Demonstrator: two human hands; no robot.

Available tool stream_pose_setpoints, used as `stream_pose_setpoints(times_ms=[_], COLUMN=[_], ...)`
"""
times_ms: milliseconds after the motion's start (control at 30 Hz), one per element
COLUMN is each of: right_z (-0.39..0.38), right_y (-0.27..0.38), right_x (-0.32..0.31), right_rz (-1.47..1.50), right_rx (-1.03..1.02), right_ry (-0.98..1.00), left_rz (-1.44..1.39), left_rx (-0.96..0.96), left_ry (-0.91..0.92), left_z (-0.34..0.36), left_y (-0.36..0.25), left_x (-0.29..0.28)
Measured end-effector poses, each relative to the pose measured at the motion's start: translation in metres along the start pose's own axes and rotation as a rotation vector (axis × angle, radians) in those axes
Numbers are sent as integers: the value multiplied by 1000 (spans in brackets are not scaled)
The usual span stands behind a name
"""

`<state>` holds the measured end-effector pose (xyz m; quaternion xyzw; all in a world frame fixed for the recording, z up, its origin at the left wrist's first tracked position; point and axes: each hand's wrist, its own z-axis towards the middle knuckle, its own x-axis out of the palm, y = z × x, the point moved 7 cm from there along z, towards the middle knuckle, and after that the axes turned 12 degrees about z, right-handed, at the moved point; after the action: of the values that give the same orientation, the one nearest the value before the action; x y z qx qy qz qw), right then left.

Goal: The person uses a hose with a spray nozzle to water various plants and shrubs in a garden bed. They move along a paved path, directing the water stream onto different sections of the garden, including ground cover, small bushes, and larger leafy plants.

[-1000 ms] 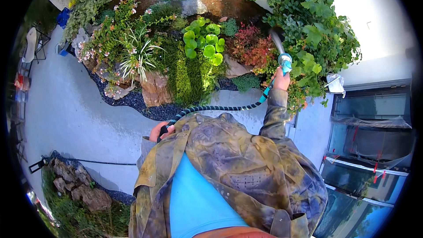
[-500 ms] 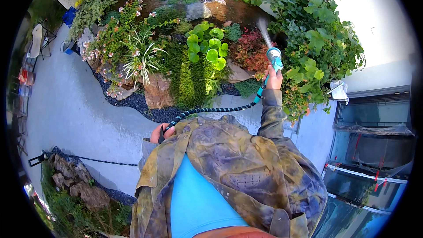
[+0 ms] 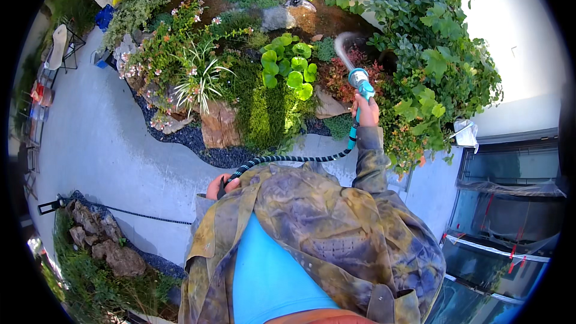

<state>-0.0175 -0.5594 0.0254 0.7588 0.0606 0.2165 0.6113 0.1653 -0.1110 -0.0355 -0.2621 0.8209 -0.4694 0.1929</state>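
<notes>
1. Our right hand (image 3: 366,111), raised at arm's length, has its fingers wrapped tight around the grip of the turquoise spray nozzle (image 3: 360,79).
2. The nozzle points up and to the left; a pale water jet (image 3: 342,45) leaves its tip over the red-leaved shrub (image 3: 341,78).
3. Our left hand (image 3: 219,186), close to our body, has its fingers folded around the dark hose (image 3: 288,159).
4. The hose runs from the left hand across the grey paving (image 3: 114,150) to the nozzle.
</notes>
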Motion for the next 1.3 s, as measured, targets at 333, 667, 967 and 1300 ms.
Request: stream_pose_setpoints(times_ms=[333,667,967,1300], right_z=[-32,-60,-77,-110], right_y=[100,169,188,193], right_x=[37,43,35,2], right_rz=[65,-136,-41,-103], right_rx=[-447,-735,-663,-724], right_ry=[-138,-245,-237,-385], left_rz=[-97,-74,-85,-21], left_rx=[73,142,163,93], left_ry=[-12,3,18,114], left_z=[-2,-7,-15,-6], left_y=[1,1,-11,-13], left_x=[6,3,1,0])
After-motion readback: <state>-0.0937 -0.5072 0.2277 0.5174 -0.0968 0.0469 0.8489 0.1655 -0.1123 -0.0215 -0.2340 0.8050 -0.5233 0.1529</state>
